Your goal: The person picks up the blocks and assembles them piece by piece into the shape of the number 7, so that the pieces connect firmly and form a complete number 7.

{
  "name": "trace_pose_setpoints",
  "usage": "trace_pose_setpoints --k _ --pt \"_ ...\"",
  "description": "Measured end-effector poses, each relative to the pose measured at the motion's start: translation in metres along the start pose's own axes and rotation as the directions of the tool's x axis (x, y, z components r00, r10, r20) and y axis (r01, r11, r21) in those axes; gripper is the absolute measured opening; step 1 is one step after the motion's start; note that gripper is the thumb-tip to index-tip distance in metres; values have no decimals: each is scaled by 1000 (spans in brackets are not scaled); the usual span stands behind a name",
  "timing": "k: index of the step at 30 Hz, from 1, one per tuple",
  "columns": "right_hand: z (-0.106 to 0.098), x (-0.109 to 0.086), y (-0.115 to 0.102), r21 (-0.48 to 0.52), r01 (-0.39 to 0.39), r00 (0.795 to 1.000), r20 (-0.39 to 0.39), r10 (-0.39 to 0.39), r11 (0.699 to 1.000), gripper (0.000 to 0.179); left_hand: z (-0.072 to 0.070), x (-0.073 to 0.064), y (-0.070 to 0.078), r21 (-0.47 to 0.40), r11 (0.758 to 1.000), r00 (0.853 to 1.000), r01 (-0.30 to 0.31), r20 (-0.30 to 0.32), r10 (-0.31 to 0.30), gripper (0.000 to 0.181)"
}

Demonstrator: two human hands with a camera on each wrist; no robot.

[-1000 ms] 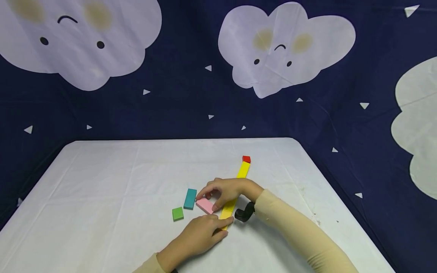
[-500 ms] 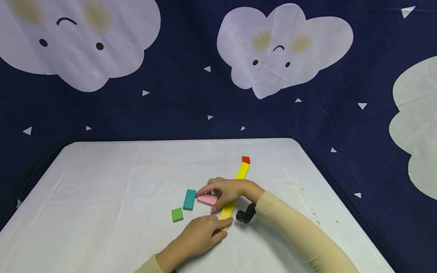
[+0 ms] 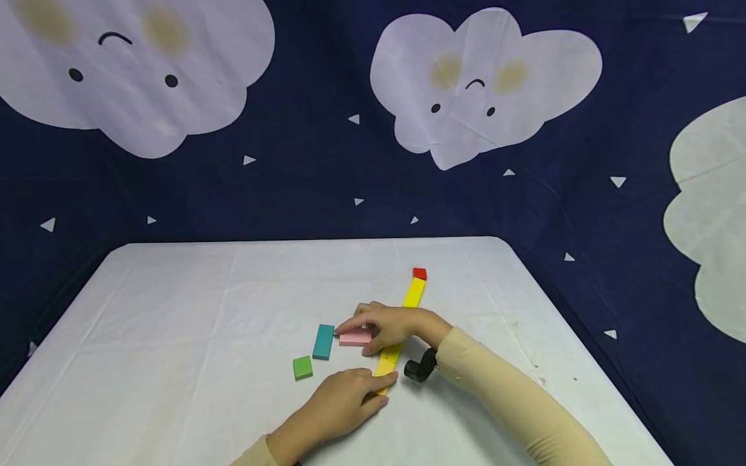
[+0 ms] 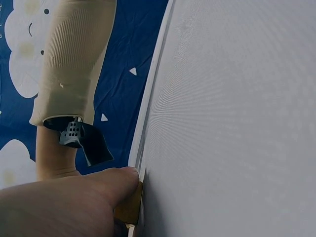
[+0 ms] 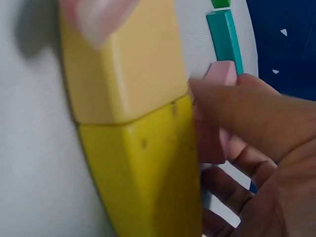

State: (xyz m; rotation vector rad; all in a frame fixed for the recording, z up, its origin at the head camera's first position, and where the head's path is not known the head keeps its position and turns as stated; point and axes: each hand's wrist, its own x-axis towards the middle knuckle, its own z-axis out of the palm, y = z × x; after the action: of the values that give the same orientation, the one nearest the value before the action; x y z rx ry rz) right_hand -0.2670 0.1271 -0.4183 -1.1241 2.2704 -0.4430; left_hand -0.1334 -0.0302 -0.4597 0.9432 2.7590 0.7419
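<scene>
My right hand (image 3: 387, 325) pinches a pink block (image 3: 354, 338) between thumb and fingers, low over the white tabletop. In the right wrist view the pink block (image 5: 212, 140) is partly covered by the thumb. Left of the row lies its near end by my left hand (image 3: 344, 401), whose extended index finger and thumb press on the last yellow block (image 3: 381, 383). That block meets another yellow block (image 5: 148, 168) end to end, forming a slanting line. A small red block (image 3: 419, 273) caps the far end. My right hand hides part of the line.
A teal block (image 3: 323, 342) lies just left of the pink one, and a small green block (image 3: 303, 367) sits further left and nearer. A black wrist camera (image 3: 421, 366) hangs under the right sleeve. Behind the table (image 3: 175, 291) hangs a dark blue cloud-patterned cloth (image 3: 315, 175).
The pink block has turned from a slant to lie nearly crosswise and has shifted slightly away from me, with the right thumb following. The left hand and yellow line stay in place.
</scene>
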Motion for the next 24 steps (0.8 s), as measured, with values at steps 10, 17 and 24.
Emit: trace_pose_setpoints --k 10,17,24 --pt "1 0 -2 -29 -7 999 -46 5 1000 54 0 -1 0 -3 1000 1000 5 4 -5 40" --pt "-1 2 3 -126 -39 996 -86 28 991 52 1 0 0 -11 1000 1000 21 14 -21 41" --pt "-16 4 24 -127 -112 978 -188 87 986 52 0 -1 1 -4 1000 1000 -5 -13 4 41"
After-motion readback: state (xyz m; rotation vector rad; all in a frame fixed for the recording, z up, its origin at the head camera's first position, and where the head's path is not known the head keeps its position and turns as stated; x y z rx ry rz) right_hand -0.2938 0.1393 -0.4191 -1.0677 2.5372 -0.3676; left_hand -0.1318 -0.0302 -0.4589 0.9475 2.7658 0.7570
